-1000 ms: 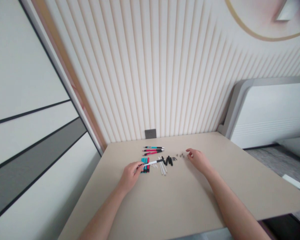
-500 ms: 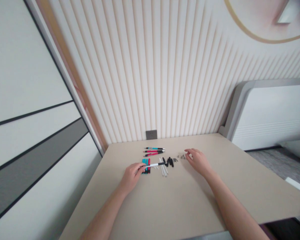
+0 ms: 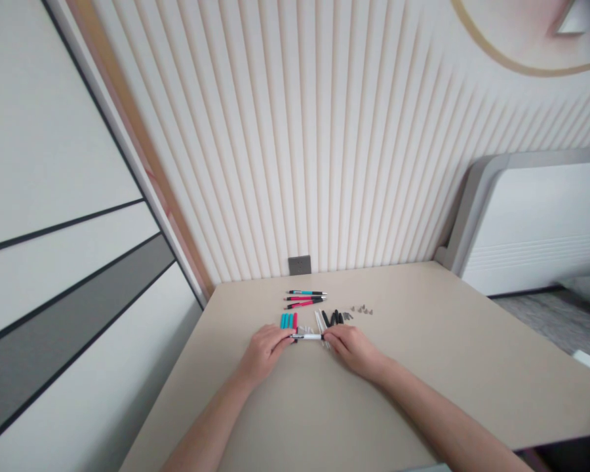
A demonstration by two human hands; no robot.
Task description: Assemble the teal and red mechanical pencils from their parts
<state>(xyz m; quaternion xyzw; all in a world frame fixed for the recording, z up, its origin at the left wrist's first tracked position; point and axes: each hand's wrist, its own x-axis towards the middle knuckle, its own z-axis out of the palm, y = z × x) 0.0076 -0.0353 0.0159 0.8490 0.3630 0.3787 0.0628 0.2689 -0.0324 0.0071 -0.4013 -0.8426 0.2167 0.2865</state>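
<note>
A white and black pen [image 3: 311, 337] lies level between my two hands, low over the tabletop. My left hand [image 3: 264, 349] is closed on its left end. At the right, black end, my right hand [image 3: 354, 349] has its fingers pinched together; whether a small part is also in them is hidden. Just behind the pen are turquoise barrels [image 3: 286, 320] and a red barrel [image 3: 295, 319], small white pieces [image 3: 305, 329], thin white refills [image 3: 319, 318], black grips [image 3: 335, 317] and dark springs [image 3: 347, 316]. My fingers cover part of the refills.
Three whole pens, one turquoise [image 3: 305, 292] and two red [image 3: 305, 303], lie farther back. Several small metal tips [image 3: 362, 309] sit right of the springs. A dark socket [image 3: 299, 265] is on the ribbed wall behind the table [image 3: 295, 406].
My right hand has moved left and nearer from beside the metal tips to the pen's black end, and its fingers have closed. My left hand has brought the pen slightly nearer.
</note>
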